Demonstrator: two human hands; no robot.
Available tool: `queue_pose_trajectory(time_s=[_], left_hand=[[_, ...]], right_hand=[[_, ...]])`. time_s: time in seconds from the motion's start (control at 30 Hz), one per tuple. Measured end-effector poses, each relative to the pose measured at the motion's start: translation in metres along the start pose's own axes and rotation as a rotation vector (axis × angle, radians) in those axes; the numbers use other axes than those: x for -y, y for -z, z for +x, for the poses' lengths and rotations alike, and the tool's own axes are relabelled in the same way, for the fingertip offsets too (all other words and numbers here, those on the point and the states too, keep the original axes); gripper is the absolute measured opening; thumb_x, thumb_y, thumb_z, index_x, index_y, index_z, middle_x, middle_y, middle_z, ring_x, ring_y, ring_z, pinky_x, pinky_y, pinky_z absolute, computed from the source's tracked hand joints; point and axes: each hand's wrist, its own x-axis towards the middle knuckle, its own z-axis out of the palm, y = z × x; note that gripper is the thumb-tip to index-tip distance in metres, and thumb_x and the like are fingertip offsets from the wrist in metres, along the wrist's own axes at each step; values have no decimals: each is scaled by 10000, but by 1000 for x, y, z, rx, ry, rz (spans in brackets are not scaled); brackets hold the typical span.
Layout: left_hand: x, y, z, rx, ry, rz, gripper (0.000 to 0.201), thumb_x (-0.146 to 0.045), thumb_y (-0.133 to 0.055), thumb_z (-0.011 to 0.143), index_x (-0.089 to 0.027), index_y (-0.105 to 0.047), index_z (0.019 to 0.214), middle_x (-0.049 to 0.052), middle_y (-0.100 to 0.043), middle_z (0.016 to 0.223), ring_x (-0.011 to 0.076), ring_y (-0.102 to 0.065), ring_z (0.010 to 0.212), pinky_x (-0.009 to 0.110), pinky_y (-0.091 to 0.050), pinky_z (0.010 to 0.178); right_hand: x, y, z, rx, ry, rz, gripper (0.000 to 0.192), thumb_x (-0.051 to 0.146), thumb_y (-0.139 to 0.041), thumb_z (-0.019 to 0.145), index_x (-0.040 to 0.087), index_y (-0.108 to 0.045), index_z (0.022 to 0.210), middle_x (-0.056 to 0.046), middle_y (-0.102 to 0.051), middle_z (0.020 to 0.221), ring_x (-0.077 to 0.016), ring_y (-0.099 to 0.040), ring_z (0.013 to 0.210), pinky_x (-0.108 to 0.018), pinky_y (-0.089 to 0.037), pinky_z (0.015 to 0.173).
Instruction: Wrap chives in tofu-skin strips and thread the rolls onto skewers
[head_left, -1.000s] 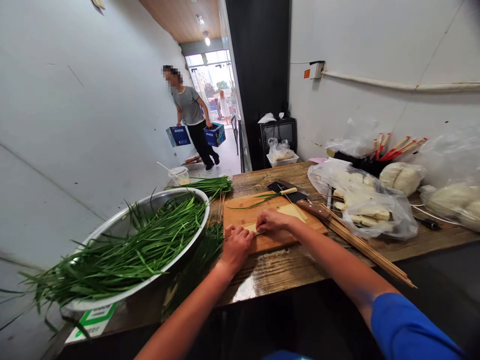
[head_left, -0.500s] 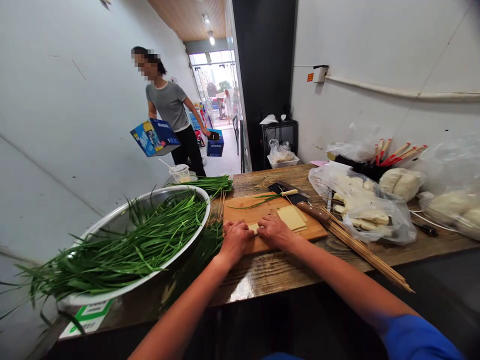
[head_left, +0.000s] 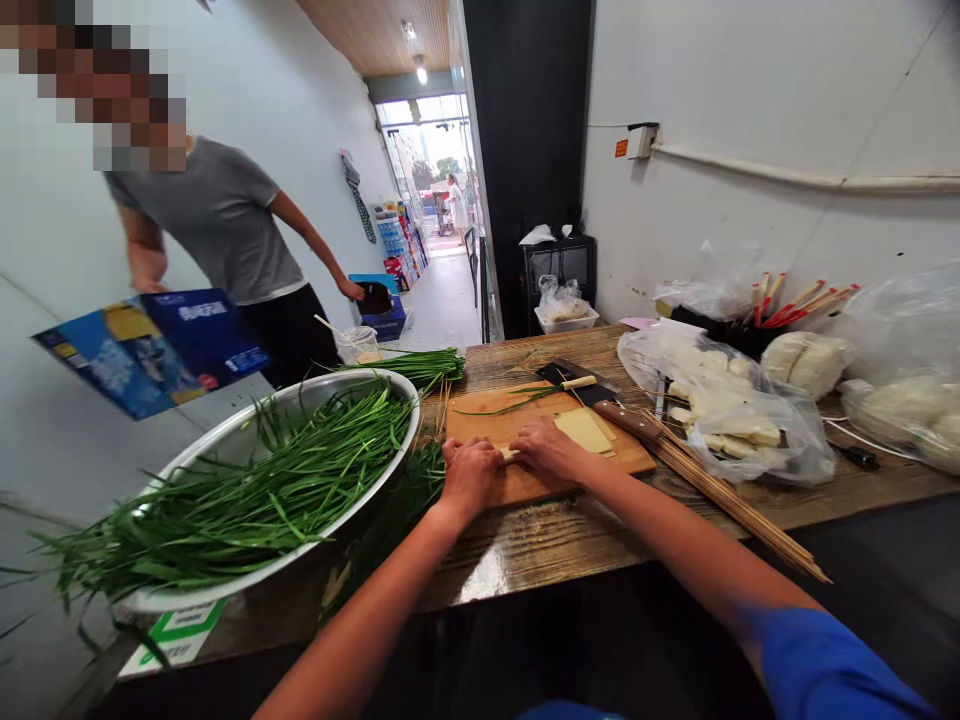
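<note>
My left hand (head_left: 472, 472) and my right hand (head_left: 551, 450) are closed on a pale tofu-skin roll (head_left: 509, 454) that lies across the cutting board (head_left: 525, 490). Fingers cover most of the roll; a short piece shows between them. Beside my right hand, flat square tofu-skin sheets (head_left: 583, 432) are stacked on the board. Behind the hands, a skewered roll (head_left: 579, 383) with green chives through it rests near the board's far edge, next to a cleaver (head_left: 626, 420) with a wooden handle.
A big metal bowl (head_left: 415, 405) heaped with chives (head_left: 300, 490) stands at left. Bamboo skewers (head_left: 735, 505) stick out over the table's front edge. At right are plastic bags of pale food (head_left: 727, 400). A person (head_left: 225, 220) carrying blue boxes (head_left: 202, 340) passes behind the bowl.
The person with the boxes has come closer and moved left. My hands remain on the roll in nearly the same spot, my right hand shifted very slightly.
</note>
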Motion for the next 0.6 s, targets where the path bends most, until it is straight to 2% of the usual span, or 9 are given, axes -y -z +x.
queue_pose_trajectory(time_s=[0.13,0.23,0.37,0.47,0.6], left_hand=[[4,1,7,-9,48,9,267,-224,-468,822,-227,-666,643,22,-643,778,197,-497,847,377,-204,745],[6,2,8,11,56,-13,262,-221,-446,836,-240,-681,724,23,-654,775,196,-513,818,374,-215,745],[4,-3,5,-26,35,4,227,-213,-438,855,-219,-651,775,30,-647,783,192,-507,833,396,-215,833],[-2,-9,-1,-41,-9,55,202,-137,-432,846,-204,-609,773,25,-616,804,182,-491,876,394,-193,905],[-7,-8,-5,-45,-15,116,183,-136,-445,838,-206,-610,800,40,-596,886,193,-472,938,402,-195,907]], right_hand=[[8,-5,-1,-35,20,-143,229,205,-431,868,114,-638,828,-109,-598,844,-211,-488,859,-322,-329,724],[15,-9,-2,-64,17,-196,271,180,-373,881,101,-631,851,-130,-584,889,-222,-474,887,-354,-329,758],[18,-8,0,-14,33,-213,249,172,-390,859,92,-626,870,-150,-575,918,-234,-464,907,-367,-330,779],[20,-4,2,20,34,-211,236,176,-409,844,96,-631,849,-147,-579,901,-237,-466,907,-365,-332,785],[20,-1,4,-8,5,-190,240,174,-403,844,105,-632,825,-142,-584,889,-234,-471,902,-355,-334,785]])
